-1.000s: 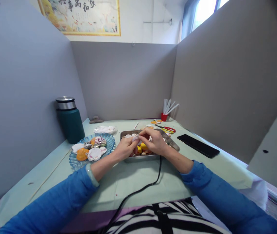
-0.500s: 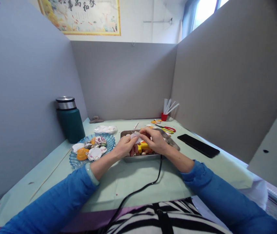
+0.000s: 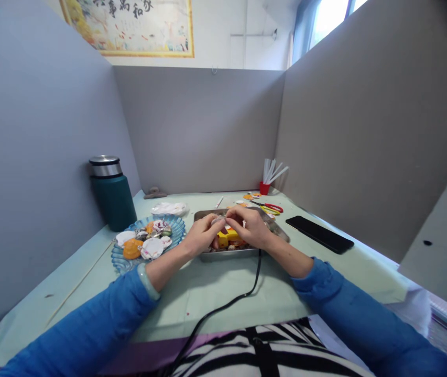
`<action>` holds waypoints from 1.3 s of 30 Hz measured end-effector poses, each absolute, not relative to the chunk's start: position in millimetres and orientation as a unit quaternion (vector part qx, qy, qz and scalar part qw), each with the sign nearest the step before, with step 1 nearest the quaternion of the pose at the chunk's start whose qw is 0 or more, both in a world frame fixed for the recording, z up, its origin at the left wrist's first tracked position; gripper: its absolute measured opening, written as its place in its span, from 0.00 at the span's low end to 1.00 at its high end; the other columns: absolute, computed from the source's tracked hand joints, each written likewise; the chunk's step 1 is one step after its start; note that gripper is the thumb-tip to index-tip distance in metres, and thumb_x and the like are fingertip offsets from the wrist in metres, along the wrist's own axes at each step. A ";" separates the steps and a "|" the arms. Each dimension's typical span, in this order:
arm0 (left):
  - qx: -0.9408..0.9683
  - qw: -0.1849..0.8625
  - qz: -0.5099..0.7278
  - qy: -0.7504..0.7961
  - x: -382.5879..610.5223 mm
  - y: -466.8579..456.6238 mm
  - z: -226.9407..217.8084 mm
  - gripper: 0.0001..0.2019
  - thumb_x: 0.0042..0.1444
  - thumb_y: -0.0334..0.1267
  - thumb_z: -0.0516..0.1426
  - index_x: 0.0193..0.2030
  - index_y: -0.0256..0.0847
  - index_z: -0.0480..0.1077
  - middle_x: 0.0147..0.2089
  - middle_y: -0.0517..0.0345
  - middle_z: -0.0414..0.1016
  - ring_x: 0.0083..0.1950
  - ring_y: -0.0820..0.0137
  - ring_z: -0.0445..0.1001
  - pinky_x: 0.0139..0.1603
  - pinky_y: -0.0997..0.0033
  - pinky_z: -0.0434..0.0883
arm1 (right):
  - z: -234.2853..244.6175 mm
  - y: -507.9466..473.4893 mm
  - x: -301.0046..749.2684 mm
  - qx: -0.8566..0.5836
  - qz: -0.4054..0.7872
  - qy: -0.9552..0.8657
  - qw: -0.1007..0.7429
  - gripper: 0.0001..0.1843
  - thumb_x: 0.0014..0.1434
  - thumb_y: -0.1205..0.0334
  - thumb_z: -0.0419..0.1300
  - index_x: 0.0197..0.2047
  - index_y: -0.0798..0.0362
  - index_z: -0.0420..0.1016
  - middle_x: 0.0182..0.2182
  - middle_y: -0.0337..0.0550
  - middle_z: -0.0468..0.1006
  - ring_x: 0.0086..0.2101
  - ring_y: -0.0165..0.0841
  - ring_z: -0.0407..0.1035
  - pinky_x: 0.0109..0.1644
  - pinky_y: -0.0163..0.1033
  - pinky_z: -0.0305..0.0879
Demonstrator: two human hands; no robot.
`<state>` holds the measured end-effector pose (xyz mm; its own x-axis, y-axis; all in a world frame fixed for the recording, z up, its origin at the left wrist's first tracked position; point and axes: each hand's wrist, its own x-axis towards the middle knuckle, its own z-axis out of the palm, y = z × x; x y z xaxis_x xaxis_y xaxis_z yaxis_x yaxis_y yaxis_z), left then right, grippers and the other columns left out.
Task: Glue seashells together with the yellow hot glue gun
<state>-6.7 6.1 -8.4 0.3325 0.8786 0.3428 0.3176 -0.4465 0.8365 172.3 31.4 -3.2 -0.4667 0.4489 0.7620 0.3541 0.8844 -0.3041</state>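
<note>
Over the metal tray (image 3: 223,256), my left hand (image 3: 203,233) and my right hand (image 3: 249,228) meet with fingertips almost touching. Closed in a pinch, the left thumb and fingers grip a small pale round piece (image 3: 218,219), mostly covered by the fingers. The right thumb and forefinger are pinched at its right edge; what they hold, if anything, is too small to name. Below the hands a yellow glue gun (image 3: 229,238) lies in the tray among small bits, its black cord (image 3: 242,297) running toward my lap.
At left, a blue plate (image 3: 119,259) bears white and orange pieces beside a green bottle (image 3: 113,199). Red-and-yellow scissors (image 3: 272,208), a red cup (image 3: 264,188) with white sticks (image 3: 272,170), and a black phone (image 3: 319,234) are at right. Grey partitions (image 3: 203,125) enclose the table.
The pale piece has been turned between my fingers, and less of its white face shows. Both hands stay over the tray, fingertips slightly shifted.
</note>
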 end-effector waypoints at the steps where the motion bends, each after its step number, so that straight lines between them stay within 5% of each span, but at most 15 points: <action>1: 0.744 0.341 0.409 0.404 -6.6 6.0 -8.2 0.21 0.57 0.55 0.47 0.35 0.37 0.65 0.16 0.64 0.66 0.17 0.75 0.67 0.21 0.78 0.62 | -2.9 31.1 172.0 -0.231 0.049 -0.858 0.457 0.07 0.61 0.61 0.52 0.34 0.54 0.67 0.25 0.39 0.69 0.24 0.27 0.60 0.29 0.34 0.58; 16: 0.748 0.353 0.393 0.402 -9.8 11.1 -11.6 0.26 0.58 0.57 0.44 0.25 0.36 0.64 0.18 0.59 0.68 0.15 0.78 0.64 0.18 0.79 0.59 | 1.0 26.9 172.9 -0.208 0.057 -0.872 0.440 0.09 0.63 0.60 0.50 0.40 0.54 0.69 0.30 0.43 0.71 0.28 0.29 0.62 0.34 0.35 0.60; 26: 0.746 0.351 0.392 0.408 -8.1 6.3 -7.0 0.23 0.58 0.56 0.44 0.27 0.37 0.63 0.19 0.60 0.68 0.15 0.77 0.64 0.18 0.78 0.58 | 0.8 26.8 172.5 -0.185 0.052 -0.873 0.449 0.09 0.63 0.61 0.50 0.39 0.54 0.70 0.32 0.44 0.73 0.31 0.31 0.65 0.35 0.37 0.62; 32: 0.729 0.373 0.416 0.395 -5.2 1.7 -2.9 0.19 0.57 0.54 0.48 0.37 0.38 0.62 0.23 0.62 0.71 0.15 0.78 0.64 0.18 0.78 0.59 | -0.9 28.5 173.0 -0.202 0.030 -0.856 0.475 0.07 0.62 0.63 0.51 0.39 0.53 0.69 0.30 0.43 0.72 0.30 0.31 0.64 0.35 0.37 0.61; 39: 0.708 0.397 0.427 0.398 -7.2 5.8 -6.5 0.27 0.57 0.59 0.42 0.36 0.35 0.65 0.18 0.61 0.69 0.15 0.75 0.65 0.19 0.77 0.60 | -0.4 29.2 173.4 -0.190 0.029 -0.865 0.464 0.07 0.61 0.64 0.51 0.39 0.53 0.69 0.30 0.43 0.72 0.28 0.30 0.62 0.33 0.36 0.60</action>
<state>-7.2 5.8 -6.5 0.3188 0.9030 0.2880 0.2252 -0.3674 0.9024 173.4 29.2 -0.4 -0.4982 0.3545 0.7913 0.3013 0.9265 -0.2253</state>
